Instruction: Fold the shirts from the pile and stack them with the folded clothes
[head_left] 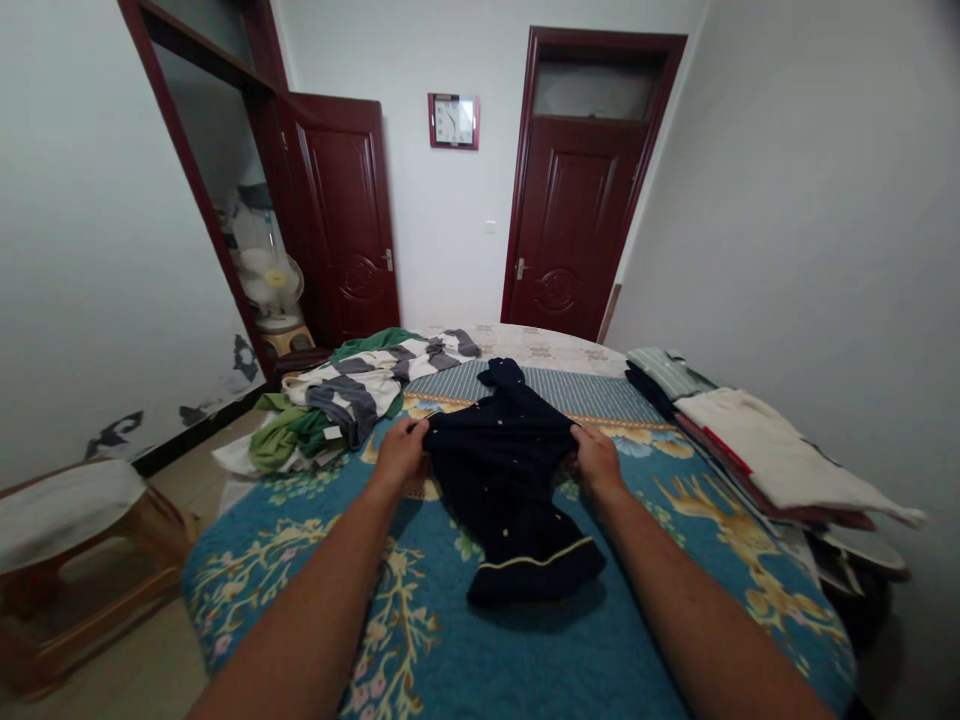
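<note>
A dark navy garment with small light specks and a pale stripe near its lower hem is stretched between my two hands over the table. On its left side, my left hand pinches the cloth. At the right edge, my right hand grips it the same way. The cloth is pulled taut between them, and its lower part hangs toward me. Beneath it lies a teal floral cover. Which kind of garment it is, I cannot tell for sure.
At the back left lies a loose heap of clothes, striped grey-white and green. Folded clothes are stacked along the right edge. A stool stands left of the table; a fan is by the open door.
</note>
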